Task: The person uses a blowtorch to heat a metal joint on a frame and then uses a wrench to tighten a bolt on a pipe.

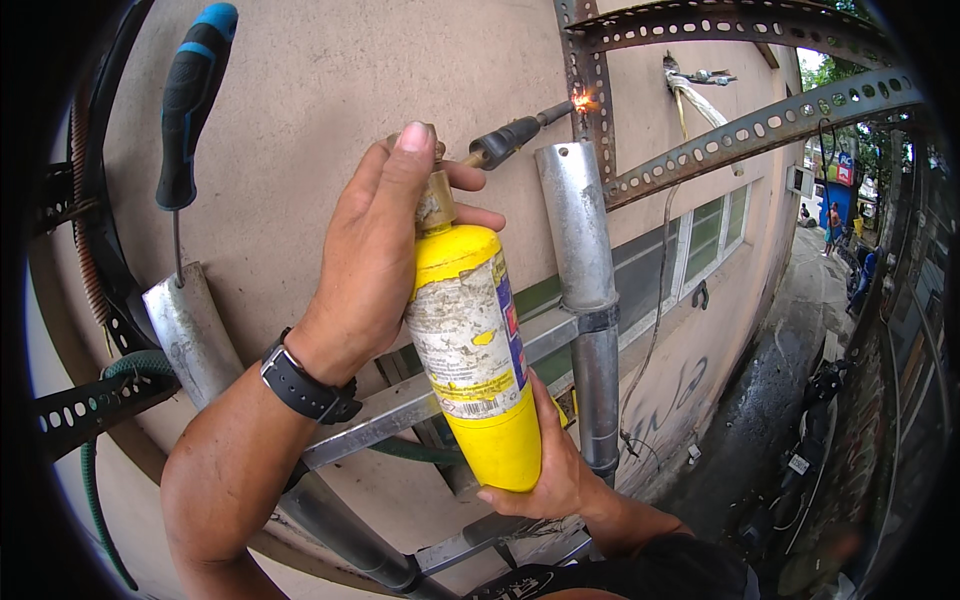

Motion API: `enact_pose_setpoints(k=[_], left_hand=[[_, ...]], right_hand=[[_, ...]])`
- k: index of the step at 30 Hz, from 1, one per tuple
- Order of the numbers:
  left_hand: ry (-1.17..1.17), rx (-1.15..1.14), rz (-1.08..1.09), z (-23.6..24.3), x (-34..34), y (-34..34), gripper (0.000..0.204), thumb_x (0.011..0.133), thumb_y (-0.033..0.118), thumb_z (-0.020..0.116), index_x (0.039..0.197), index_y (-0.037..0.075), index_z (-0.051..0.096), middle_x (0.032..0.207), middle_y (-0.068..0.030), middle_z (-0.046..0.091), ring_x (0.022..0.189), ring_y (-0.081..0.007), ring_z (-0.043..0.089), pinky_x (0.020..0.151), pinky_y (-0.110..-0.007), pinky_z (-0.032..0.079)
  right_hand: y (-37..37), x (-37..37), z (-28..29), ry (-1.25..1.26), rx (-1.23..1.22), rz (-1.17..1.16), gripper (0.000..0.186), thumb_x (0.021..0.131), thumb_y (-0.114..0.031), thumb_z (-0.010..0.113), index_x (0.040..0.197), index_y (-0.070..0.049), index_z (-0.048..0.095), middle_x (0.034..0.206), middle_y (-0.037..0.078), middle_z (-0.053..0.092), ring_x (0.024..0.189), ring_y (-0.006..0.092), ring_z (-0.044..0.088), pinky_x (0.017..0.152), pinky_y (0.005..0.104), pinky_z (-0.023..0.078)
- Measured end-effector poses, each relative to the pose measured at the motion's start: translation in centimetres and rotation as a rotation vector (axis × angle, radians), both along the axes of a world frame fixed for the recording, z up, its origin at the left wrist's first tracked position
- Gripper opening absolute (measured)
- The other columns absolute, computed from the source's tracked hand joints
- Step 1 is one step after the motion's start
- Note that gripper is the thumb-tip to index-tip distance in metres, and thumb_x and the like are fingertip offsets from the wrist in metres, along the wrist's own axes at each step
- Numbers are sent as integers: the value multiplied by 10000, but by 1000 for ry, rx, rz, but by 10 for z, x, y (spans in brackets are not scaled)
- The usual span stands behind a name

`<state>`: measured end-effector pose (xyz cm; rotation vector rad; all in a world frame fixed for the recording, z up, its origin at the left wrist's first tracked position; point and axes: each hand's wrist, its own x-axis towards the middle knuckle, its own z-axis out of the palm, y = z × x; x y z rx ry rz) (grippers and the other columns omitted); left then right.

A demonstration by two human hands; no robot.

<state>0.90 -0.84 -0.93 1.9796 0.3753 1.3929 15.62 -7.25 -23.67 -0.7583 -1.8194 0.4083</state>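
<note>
A yellow gas canister with a worn white label is tilted in front of me, a blowtorch head on its top. My left hand is closed round the brass valve and neck, thumb up on the knob, a black watch on the wrist. My right hand cups the canister's base and lower side from below. From the neck the torch nozzle points up and right. At its tip an orange glow with sparks shows against a rusty upright slotted angle bar.
A ladder's metal tube tops stand left and right. A blue-and-black screwdriver stands in the left tube. Slotted bars jut out from the beige wall. Wires come out of it. Far below right lies a street with people.
</note>
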Motion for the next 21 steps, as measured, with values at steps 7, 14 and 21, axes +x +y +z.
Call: enact_pose_setpoints(k=[7, 14, 21], left_hand=[[6, 7, -2, 0, 0, 0, 606, 1032, 652, 434, 1210, 77, 500, 1141, -131, 655, 995, -242, 751, 748, -340, 655], [3, -1, -3, 0, 0, -1, 596, 1037, 645, 427, 1217, 82, 502, 1143, -135, 655, 993, -241, 752, 745, -338, 652], [8, 15, -12, 0, 0, 1, 645, 1031, 656, 430, 1268, 60, 501, 1144, -145, 651, 988, -243, 753, 745, -333, 651]], right_hand=[[1, 0, -1, 9, 7, 9, 1301, 786, -412, 838, 1595, 41, -75, 1591, 328, 239, 1480, 449, 331, 1220, 517, 290], [2, 0, -3, 11, 33, 2, 1298, 786, -398, 842, 1593, 48, -71, 1599, 331, 225, 1491, 449, 312, 1225, 517, 279], [2, 0, -3, 2, 20, 0, 1302, 788, -425, 831, 1592, 42, -80, 1595, 332, 223, 1488, 451, 312, 1225, 523, 280]])
